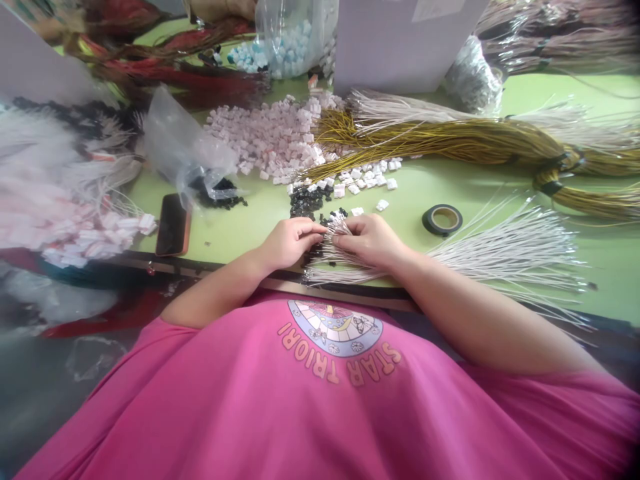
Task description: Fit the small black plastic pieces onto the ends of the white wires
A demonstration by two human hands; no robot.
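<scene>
My left hand (289, 241) and my right hand (369, 240) meet near the front edge of the green table (480, 193). Both pinch the ends of a bundle of thin white wires (335, 257) that fans out to the right (505, 250). The fingers of both hands are closed on the wire ends. Just beyond my fingers lies a small heap of black connector housings (309, 199), with a few white housings (365, 179) scattered next to it.
A large pile of white housings (280, 137), yellow wire bundles (450, 140), a roll of black tape (442, 219), a phone (173, 225), a clear plastic bag (185, 150), a white box (400, 40) and red-black wires (190, 73) lie around. Finished white leads (65, 193) are at left.
</scene>
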